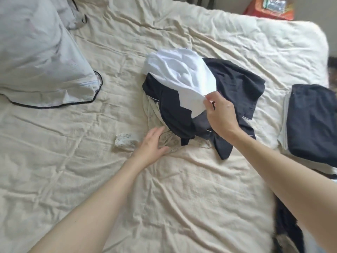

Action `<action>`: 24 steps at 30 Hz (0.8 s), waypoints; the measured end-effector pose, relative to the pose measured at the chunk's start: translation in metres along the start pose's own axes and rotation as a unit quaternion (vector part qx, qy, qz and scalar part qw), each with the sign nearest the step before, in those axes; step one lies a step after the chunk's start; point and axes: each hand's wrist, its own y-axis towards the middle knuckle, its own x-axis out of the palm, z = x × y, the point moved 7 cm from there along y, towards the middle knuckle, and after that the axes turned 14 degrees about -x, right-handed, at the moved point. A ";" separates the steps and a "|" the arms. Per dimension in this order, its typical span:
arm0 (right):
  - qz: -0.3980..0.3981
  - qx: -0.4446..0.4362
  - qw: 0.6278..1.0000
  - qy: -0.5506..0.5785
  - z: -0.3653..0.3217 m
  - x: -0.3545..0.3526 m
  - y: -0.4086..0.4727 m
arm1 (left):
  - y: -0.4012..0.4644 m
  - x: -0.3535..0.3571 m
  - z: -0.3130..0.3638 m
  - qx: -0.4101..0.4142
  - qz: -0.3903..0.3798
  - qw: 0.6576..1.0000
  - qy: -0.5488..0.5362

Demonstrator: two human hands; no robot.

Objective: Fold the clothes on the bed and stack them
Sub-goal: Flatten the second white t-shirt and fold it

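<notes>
A loose pile of clothes lies in the middle of the bed (73,179): a white garment (178,73) on top, dark navy garments (235,81) under it, and a cream lace garment (155,114) at the bottom. My right hand (221,114) pinches the near edge of the white garment between thumb and fingers. My left hand (151,146) rests flat with straight fingers on the lace garment's lower part. At the right edge of the bed sits a folded stack (310,121), dark navy on top of white.
A grey-white pillow (36,57) with black piping lies at the upper left. A red-orange box (269,8) stands beyond the bed's far right corner. Dark cloth (288,225) hangs off the bed's right side near me. The sheet is cream and wrinkled.
</notes>
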 end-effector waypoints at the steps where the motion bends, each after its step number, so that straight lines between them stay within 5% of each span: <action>1: 0.000 -0.003 1.000 0.025 -0.014 -0.011 -0.004 | -0.012 -0.016 0.018 0.020 0.021 0.998 -0.049; 6: 0.000 -0.005 0.991 0.134 -0.097 -0.070 -0.008 | -0.082 -0.104 0.106 0.127 0.105 0.975 -0.151; 9: 0.002 -0.050 0.985 0.168 -0.156 -0.122 -0.009 | -0.133 -0.152 0.146 0.165 0.092 0.965 -0.185; 12: -0.002 -0.083 0.977 0.195 -0.215 -0.172 -0.013 | -0.193 -0.192 0.172 0.181 0.071 0.948 -0.252; 20: -0.100 -0.070 0.947 0.298 -0.336 -0.242 -0.051 | -0.341 -0.286 0.203 0.180 0.245 0.915 -0.266; 24: -0.088 -0.056 0.896 0.431 -0.368 -0.265 -0.085 | -0.398 -0.318 0.205 0.151 0.313 0.882 -0.319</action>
